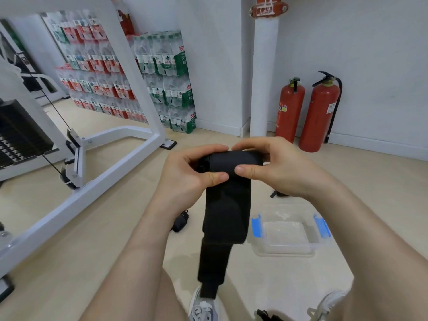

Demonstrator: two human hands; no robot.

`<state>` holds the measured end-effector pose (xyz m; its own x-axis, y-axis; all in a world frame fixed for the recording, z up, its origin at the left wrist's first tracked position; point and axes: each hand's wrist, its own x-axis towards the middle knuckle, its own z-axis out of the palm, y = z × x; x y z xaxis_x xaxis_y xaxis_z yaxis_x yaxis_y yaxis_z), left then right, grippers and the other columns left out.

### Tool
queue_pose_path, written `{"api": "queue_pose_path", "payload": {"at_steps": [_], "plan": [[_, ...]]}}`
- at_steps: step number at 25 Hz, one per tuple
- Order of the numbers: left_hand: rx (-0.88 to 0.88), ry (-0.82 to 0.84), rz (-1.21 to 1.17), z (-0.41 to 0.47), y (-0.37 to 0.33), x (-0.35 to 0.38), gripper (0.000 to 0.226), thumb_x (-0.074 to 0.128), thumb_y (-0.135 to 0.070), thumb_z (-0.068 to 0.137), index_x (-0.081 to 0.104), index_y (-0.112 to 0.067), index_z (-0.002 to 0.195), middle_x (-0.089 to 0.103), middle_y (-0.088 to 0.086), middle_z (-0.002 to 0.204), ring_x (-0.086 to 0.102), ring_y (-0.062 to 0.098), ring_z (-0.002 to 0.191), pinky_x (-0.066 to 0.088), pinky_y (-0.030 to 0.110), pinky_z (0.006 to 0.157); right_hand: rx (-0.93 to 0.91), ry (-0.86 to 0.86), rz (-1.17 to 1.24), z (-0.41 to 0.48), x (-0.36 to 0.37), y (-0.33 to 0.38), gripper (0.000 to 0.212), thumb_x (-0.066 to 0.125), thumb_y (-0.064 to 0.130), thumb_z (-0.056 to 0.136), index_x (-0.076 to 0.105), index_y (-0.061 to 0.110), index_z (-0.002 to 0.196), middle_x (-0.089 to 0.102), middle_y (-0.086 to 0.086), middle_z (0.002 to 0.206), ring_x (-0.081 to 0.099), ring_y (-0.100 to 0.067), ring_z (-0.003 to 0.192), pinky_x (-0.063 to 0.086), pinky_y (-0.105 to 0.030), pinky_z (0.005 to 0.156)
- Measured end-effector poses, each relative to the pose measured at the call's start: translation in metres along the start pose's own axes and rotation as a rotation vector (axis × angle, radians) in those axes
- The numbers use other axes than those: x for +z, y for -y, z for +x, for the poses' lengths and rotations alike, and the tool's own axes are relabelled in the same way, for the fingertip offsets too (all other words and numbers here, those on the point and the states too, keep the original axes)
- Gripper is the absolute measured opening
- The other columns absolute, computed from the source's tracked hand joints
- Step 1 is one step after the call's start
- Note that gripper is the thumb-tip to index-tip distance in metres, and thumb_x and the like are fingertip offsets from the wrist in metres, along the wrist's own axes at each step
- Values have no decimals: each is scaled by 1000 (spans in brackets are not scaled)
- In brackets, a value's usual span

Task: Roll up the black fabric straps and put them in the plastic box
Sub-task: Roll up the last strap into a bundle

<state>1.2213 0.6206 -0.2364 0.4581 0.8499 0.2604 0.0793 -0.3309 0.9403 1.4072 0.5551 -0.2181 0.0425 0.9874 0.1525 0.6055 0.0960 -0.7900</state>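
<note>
A wide black fabric strap [222, 216] is partly rolled at its top end, and its loose tail hangs down toward my shoes. My left hand [185, 172] grips the left end of the roll, thumb on the front. My right hand [273, 167] grips the right end, its thumb pressing on the front too. The clear plastic box [289, 249] with blue latches sits open on the floor, below and to the right of my hands, with nothing inside. Another black strap [180, 222] lies on the floor left of the hanging tail. More black strap parts show at the floor [278, 194] and bottom edge [266, 316].
A white gym machine frame [97, 172] with a weight stack and cable fills the left. Stacked packs of bottled water [162, 77] stand against the back wall. Two red fire extinguishers [308, 112] stand by the white pillar [264, 77]. My shoes [203, 306] are at the bottom.
</note>
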Motion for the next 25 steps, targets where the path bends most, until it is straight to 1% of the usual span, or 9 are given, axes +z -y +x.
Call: {"api": "queue_pose_path", "payload": {"at_steps": [4, 7, 11, 13, 15, 18, 21, 23, 25], "plan": [[-12, 41, 28, 1, 5, -1, 55, 82, 5, 69, 69, -29, 110, 72, -7, 99, 67, 10, 94, 54, 25, 85, -30, -60, -98, 0, 5, 0, 35, 80, 22, 80, 66, 25, 112, 68, 8, 99, 63, -7, 93, 52, -23, 82], [-65, 118, 38, 0, 5, -3, 42, 85, -8, 72, 69, -25, 107, 71, -5, 94, 66, 10, 88, 55, 26, 82, -55, -89, -116, -2, 8, 0, 36, 83, 18, 77, 63, 30, 105, 65, 10, 97, 60, -6, 90, 49, -20, 76], [-35, 17, 56, 3, 2, 1, 47, 84, 3, 68, 70, -23, 105, 73, 4, 98, 69, 16, 92, 57, 30, 83, -107, -138, -94, 0, 9, -3, 44, 84, 19, 75, 55, 35, 104, 56, 5, 105, 55, -5, 95, 44, -9, 74], [-23, -24, 53, 4, 1, 4, 50, 85, 4, 65, 71, -24, 103, 72, 3, 99, 69, 17, 94, 58, 31, 84, -43, -101, 4, 0, 6, -6, 45, 84, 21, 76, 55, 31, 110, 58, 2, 106, 60, -9, 94, 52, -15, 76], [-43, -19, 47, 2, -1, 6, 50, 86, 2, 64, 71, -25, 104, 72, 1, 96, 69, 13, 89, 58, 27, 81, -4, -52, 134, 1, 4, -10, 41, 83, 17, 78, 61, 23, 112, 66, -4, 103, 66, -19, 92, 58, -32, 80], [-76, 23, 23, 2, -1, -1, 51, 83, 4, 67, 70, -27, 106, 74, 0, 93, 69, 8, 83, 56, 20, 76, -8, -50, 280, 1, 0, -16, 32, 78, 10, 82, 66, 17, 110, 70, -8, 102, 68, -23, 94, 60, -38, 81], [-35, -68, 61, 3, 1, -10, 37, 73, 10, 76, 75, -24, 90, 71, -5, 69, 61, 7, 61, 49, 16, 61, 37, 2, 365, 2, -5, -23, 30, 76, 8, 84, 66, 20, 110, 69, -4, 102, 69, -21, 95, 61, -38, 79], [3, -132, 71, 2, 2, -12, 36, 68, 16, 76, 76, -19, 78, 71, -8, 66, 62, 6, 62, 50, 17, 64, 52, 45, 394, 2, -6, -27, 30, 73, 6, 85, 64, 21, 110, 67, 1, 96, 69, -18, 89, 60, -32, 74], [-10, -244, -44, 3, 4, -16, 46, 59, 25, 75, 72, -18, 63, 70, -8, 65, 64, 9, 67, 52, 22, 70, 51, 54, 446, 1, -8, -29, 29, 72, 4, 86, 62, 21, 107, 66, 7, 86, 68, -14, 82, 58, -31, 71]]}}
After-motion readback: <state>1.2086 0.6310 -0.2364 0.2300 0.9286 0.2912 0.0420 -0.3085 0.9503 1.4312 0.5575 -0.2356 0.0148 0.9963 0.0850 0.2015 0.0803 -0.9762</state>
